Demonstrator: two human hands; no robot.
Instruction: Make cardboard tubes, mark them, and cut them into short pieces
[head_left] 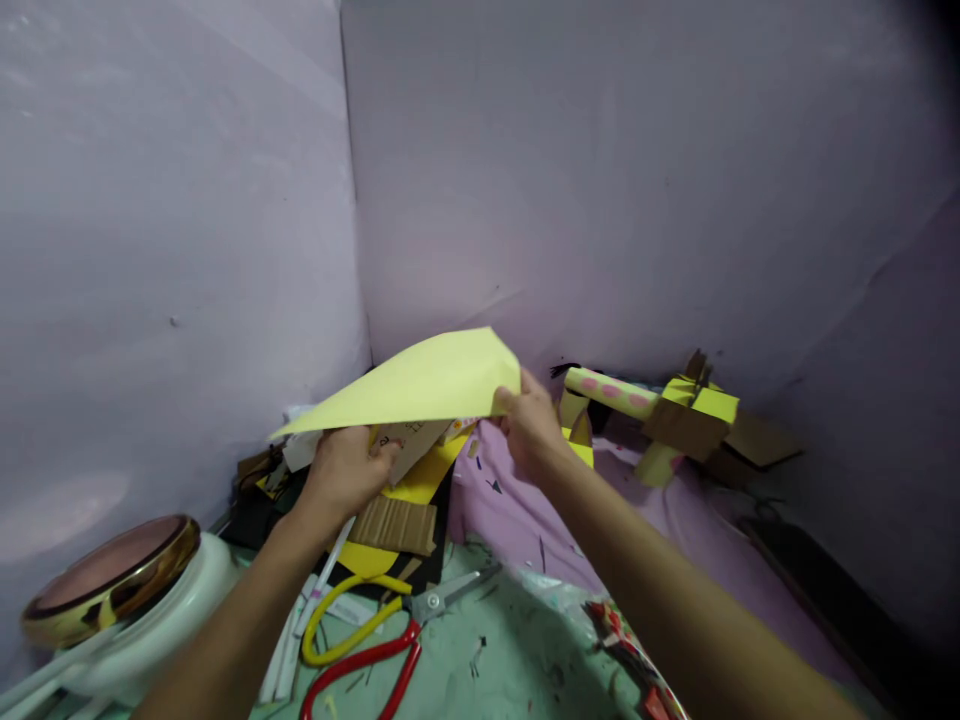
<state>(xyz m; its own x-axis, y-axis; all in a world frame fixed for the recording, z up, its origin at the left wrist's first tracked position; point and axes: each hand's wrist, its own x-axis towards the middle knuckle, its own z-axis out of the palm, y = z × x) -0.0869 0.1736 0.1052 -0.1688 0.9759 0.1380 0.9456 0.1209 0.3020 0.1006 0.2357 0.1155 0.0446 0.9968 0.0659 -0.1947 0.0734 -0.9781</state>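
A sheet of pale yellow paper (420,385) is raised above the pile and bends along its length. My right hand (529,420) pinches its right end, thumb on the near face. My left hand (349,467) is under the sheet's near edge with the thumb bent inward. Its other fingers are hidden, and what they grip cannot be made out. Just behind that thumb is a piece of card (414,447) with dark marks. Below the left hand lie a corrugated cardboard piece (395,525) and deeper yellow paper (424,475).
Scissors (433,602) with one yellow and one red handle lie partly spread on the green surface (517,640). A gold-rimmed white pot (172,600) stands at left. Purple cloth (517,500) spreads on the right, near a yellow-and-brown cardboard model (690,415) with a pink-spotted tube.
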